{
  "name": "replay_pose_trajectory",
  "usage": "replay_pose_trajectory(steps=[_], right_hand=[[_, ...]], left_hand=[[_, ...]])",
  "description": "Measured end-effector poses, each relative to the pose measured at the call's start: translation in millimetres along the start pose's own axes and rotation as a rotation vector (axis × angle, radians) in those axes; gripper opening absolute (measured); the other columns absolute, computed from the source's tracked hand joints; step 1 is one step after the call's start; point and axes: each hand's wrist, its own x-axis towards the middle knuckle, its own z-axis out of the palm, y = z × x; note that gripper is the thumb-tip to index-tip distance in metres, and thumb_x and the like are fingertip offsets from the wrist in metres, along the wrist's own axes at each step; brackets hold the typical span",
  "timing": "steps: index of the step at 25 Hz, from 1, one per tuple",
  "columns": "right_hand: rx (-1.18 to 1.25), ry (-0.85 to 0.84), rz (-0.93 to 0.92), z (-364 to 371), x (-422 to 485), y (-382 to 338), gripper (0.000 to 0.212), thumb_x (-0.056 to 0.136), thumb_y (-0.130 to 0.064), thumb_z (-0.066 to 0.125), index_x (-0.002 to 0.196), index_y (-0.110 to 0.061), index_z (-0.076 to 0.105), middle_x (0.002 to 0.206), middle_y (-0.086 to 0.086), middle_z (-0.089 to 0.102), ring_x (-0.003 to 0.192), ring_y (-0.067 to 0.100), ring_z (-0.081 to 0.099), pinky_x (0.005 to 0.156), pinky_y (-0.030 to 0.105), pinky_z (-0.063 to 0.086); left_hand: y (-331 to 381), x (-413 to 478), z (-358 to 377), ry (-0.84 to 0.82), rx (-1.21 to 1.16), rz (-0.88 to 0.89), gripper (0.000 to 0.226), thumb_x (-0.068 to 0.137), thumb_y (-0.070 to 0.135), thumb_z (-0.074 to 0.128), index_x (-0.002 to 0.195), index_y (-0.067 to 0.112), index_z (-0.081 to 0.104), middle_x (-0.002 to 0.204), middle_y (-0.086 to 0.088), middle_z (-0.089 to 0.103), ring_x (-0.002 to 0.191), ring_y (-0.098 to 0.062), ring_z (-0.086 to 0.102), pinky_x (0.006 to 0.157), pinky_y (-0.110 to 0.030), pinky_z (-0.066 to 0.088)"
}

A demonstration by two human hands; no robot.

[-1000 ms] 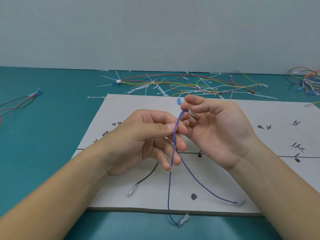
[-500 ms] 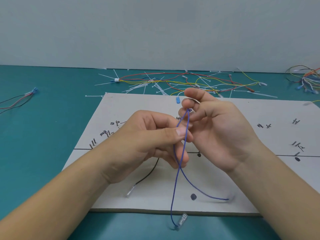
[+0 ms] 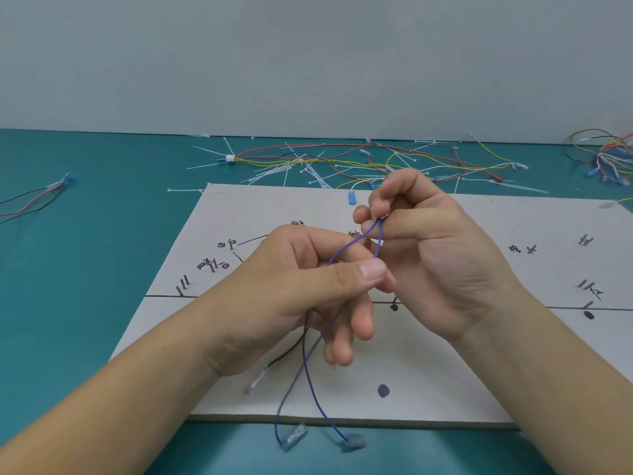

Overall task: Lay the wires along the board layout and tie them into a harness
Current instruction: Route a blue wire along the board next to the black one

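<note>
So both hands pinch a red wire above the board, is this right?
Not quite: the wire is blue, not red. In the head view, the left hand and the right hand both pinch it above the board.

A plain, pale grey wall (image 3: 308, 56) fills the upper part of the view, smooth and matt. It meets the far edge of the bench (image 3: 85, 252) in a straight line running from side to side. The bench top is a flat teal surface that runs out past the left, right and near limits of the view. The light is soft, even and slightly cool, casting only faint shadows on the teal top.
</note>
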Motion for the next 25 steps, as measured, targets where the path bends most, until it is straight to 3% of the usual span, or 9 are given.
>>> replay_pose_trajectory(steps=[5, 9, 12, 15, 19, 25], right_hand=[[0.042, -0.041, 0.033, -0.3, -0.4, 0.2, 0.046, 0.076, 0.02, 0.05, 0.077, -0.021, 0.071, 0.075, -0.001, 0.063, 0.071, 0.015, 0.061, 0.059, 0.025, 0.048], [-0.066, 0.028, -0.008, -1.3, 0.6, 1.0, 0.048, 0.074, 0.026, 0.047, 0.083, -0.016, 0.07, 0.072, 0.002, 0.064, 0.069, 0.017, 0.058, 0.057, 0.026, 0.047], [-0.211, 0.093, -0.084, -1.1, -0.2, 2.6, 0.048, 0.073, 0.028, 0.049, 0.083, -0.014, 0.07, 0.071, 0.004, 0.066, 0.072, 0.021, 0.055, 0.059, 0.028, 0.045], [-0.291, 0.134, -0.131, -1.4, -0.4, 3.3, 0.048, 0.073, 0.028, 0.052, 0.082, -0.015, 0.07, 0.069, 0.004, 0.068, 0.072, 0.02, 0.056, 0.064, 0.033, 0.043], [-0.35, 0.14, -0.167, -0.7, 0.4, 3.7, 0.048, 0.071, 0.028, 0.052, 0.081, -0.015, 0.07, 0.069, 0.004, 0.069, 0.064, 0.016, 0.055, 0.062, 0.032, 0.043], [-0.474, 0.169, -0.299, 1.0, -0.1, 3.1, 0.049, 0.069, 0.03, 0.05, 0.076, -0.015, 0.066, 0.063, -0.001, 0.068, 0.059, 0.009, 0.057, 0.055, 0.019, 0.044]], left_hand=[[-1.3, 1.3, 3.9, 0.073, 0.042, 0.01, 0.023, 0.089, 0.026, 0.074, 0.097, 0.005, 0.069, 0.074, -0.011, 0.073, 0.043, -0.024, 0.064, 0.048, -0.027, 0.051], [-8.6, 1.0, 14.4, 0.444, 0.341, 0.256, 0.027, 0.08, 0.019, 0.084, 0.09, 0.017, 0.059, 0.081, -0.005, 0.071, 0.049, -0.033, 0.067, 0.043, -0.042, 0.056], [-10.1, 0.0, 14.9, 0.582, 0.497, 0.386, 0.022, 0.08, 0.018, 0.083, 0.087, 0.016, 0.062, 0.083, -0.001, 0.07, 0.054, -0.026, 0.068, 0.045, -0.051, 0.057], [-8.5, -0.4, 12.6, 0.634, 0.56, 0.405, 0.009, 0.082, 0.015, 0.078, 0.084, 0.018, 0.07, 0.082, 0.003, 0.071, 0.064, -0.026, 0.073, 0.049, -0.046, 0.06], [-3.5, -0.1, 10.7, 0.61, 0.737, 0.466, 0.01, 0.08, 0.012, 0.079, 0.086, 0.016, 0.073, 0.087, 0.006, 0.068, 0.074, -0.018, 0.073, 0.054, -0.033, 0.059], [-3.5, -0.1, 4.3, 0.617, 0.719, 0.424, 0.011, 0.08, 0.009, 0.079, 0.082, 0.019, 0.077, 0.074, 0.004, 0.074, 0.067, -0.018, 0.072, 0.059, -0.028, 0.059]])
